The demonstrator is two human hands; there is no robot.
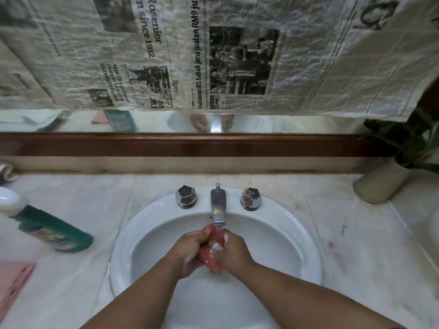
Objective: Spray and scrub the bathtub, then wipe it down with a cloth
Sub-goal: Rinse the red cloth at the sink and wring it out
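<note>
I am at a white sink (147, 222), not a bathtub. Both hands squeeze a wet pink-red cloth or sponge (207, 256) with white suds on it, right under the chrome faucet spout (218, 207), where water runs onto it. My left hand (190, 248) grips its left side and my right hand (234, 251) grips its right side. A green bottle with a white cap (51, 230) lies on its side on the counter at the left.
Two chrome knobs (186, 196) (250, 198) flank the faucet. A pink cloth (14, 283) lies at the counter's left edge. A potted plant (384, 181) stands at the back right. Newspaper (213, 55) covers most of the mirror above a wooden ledge (190, 144).
</note>
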